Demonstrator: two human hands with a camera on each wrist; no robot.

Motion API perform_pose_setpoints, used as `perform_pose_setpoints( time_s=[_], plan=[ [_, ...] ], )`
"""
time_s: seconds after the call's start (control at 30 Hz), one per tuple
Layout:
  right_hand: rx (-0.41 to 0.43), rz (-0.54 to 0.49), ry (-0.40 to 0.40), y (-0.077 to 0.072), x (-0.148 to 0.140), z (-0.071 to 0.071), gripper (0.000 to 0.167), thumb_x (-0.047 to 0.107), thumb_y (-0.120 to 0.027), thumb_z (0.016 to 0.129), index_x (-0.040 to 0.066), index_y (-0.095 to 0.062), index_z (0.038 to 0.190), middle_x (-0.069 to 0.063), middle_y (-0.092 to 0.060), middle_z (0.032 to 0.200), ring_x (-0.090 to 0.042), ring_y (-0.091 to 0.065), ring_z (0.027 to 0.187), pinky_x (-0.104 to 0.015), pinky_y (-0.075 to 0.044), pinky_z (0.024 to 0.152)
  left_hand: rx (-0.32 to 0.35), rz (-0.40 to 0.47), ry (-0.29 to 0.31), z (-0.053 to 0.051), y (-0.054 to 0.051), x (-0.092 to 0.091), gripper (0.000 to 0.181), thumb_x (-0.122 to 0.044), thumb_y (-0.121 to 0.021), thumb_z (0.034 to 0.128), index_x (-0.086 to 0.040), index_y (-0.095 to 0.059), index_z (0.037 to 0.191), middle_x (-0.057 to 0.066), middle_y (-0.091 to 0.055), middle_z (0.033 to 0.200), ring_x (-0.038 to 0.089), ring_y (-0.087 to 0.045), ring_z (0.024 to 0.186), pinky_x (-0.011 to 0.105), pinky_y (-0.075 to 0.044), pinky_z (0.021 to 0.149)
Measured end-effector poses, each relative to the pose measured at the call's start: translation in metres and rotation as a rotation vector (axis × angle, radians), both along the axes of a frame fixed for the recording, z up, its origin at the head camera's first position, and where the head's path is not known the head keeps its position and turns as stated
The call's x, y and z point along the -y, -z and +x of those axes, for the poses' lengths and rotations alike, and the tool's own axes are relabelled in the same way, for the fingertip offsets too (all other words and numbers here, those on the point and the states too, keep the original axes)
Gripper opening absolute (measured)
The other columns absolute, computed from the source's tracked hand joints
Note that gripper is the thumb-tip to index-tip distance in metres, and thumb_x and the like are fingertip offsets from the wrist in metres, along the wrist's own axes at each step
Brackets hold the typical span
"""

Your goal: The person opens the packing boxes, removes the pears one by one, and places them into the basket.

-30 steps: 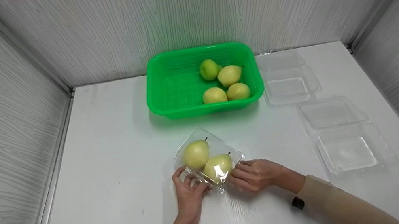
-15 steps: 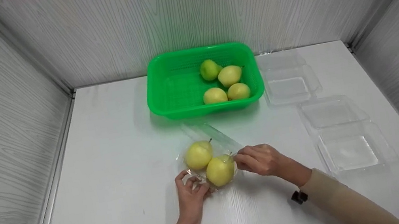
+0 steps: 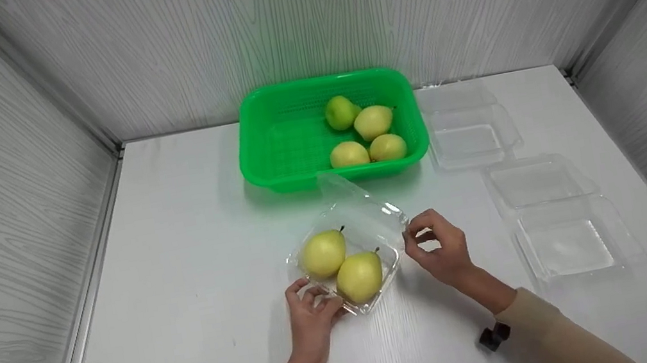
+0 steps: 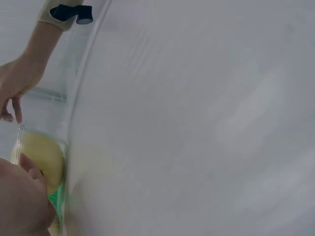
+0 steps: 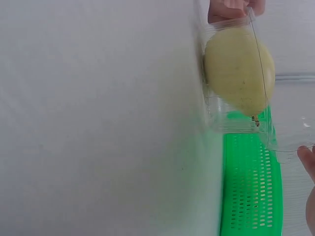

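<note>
In the head view, a clear plastic clamshell box sits cornerwise on the table, with two yellow-green pears side by side in its base. Its lid stands raised and tilted on the far right side. My right hand pinches the lid's edge between thumb and fingers. At the near left side, my left hand grips the rim of the base. The right wrist view shows one pear through the clear wall, and a fingertip on the lid.
A green basket behind the box holds several pears toward its right side. Two open clear clamshell boxes lie on the right: one beside the basket, another nearer. Grey panel walls border the table.
The lid lay over the pears a second ago; it has swung up and back from them. My right hand moved right and away from me with it. My left hand has hardly moved.
</note>
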State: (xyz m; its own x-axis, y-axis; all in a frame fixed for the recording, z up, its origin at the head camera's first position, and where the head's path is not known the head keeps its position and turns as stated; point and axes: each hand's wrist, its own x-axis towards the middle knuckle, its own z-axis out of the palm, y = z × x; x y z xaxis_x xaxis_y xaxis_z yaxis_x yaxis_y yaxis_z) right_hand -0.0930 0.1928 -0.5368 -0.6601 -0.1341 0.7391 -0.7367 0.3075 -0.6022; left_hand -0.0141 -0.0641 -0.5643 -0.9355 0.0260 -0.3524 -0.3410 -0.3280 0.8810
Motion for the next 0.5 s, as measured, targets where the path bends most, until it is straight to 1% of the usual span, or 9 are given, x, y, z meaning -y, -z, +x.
perform_pose_setpoints(
  time_s=[0.1, 0.2, 0.33, 0.4, 0.5],
  plan=[
    [0.12, -0.093, 0.013, 0.001, -0.001, 0.001, 0.021, -0.019, -0.069, 0.082, -0.003, -0.063, 0.094, -0.015, -0.064, 0.085, -0.002, -0.068, 0.082, -0.013, -0.059, 0.063, 0.024, -0.024, -0.013, 0.0, 0.0, 0.001, 0.07, 0.002, -0.066, 0.0935, -0.01, -0.019, 0.143, 0.004, -0.046, 0.113, 0.011, -0.064, 0.094, 0.028, -0.063, 0.085],
    [0.2, -0.158, 0.03, 0.002, -0.002, 0.0, 0.02, -0.02, -0.068, 0.085, -0.006, -0.061, 0.097, -0.017, -0.062, 0.086, 0.002, -0.069, 0.082, -0.014, -0.06, 0.061, 0.043, -0.044, -0.049, -0.003, -0.001, 0.005, 0.068, 0.0, -0.069, 0.092, -0.007, -0.023, 0.142, 0.006, -0.047, 0.114, 0.012, -0.064, 0.092, 0.029, -0.063, 0.085],
    [0.284, -0.257, 0.032, 0.003, -0.004, -0.004, 0.02, -0.019, -0.065, 0.089, -0.012, -0.056, 0.105, -0.019, -0.061, 0.088, -0.001, -0.069, 0.079, -0.021, -0.063, 0.06, 0.048, -0.053, -0.106, -0.012, -0.001, 0.014, 0.064, -0.002, -0.068, 0.0927, -0.004, -0.028, 0.143, 0.008, -0.049, 0.116, 0.013, -0.065, 0.092, 0.03, -0.065, 0.085],
    [0.319, -0.314, 0.015, 0.005, -0.006, -0.005, 0.02, -0.019, -0.064, 0.09, -0.015, -0.054, 0.107, -0.015, -0.06, 0.089, -0.004, -0.068, 0.077, -0.024, -0.064, 0.06, 0.047, -0.056, -0.123, -0.018, 0.0, 0.02, 0.061, -0.002, -0.068, 0.0936, -0.003, -0.031, 0.143, 0.009, -0.05, 0.117, 0.013, -0.065, 0.093, 0.03, -0.065, 0.086],
    [0.365, -0.391, -0.009, 0.007, -0.007, -0.007, 0.023, -0.019, -0.063, 0.091, -0.019, -0.05, 0.109, -0.007, -0.061, 0.091, -0.008, -0.068, 0.077, -0.026, -0.065, 0.06, 0.044, -0.067, -0.139, -0.027, 0.001, 0.03, 0.057, -0.001, -0.068, 0.0935, -0.002, -0.037, 0.141, 0.009, -0.05, 0.116, 0.013, -0.065, 0.093, 0.029, -0.066, 0.085]
  ],
)
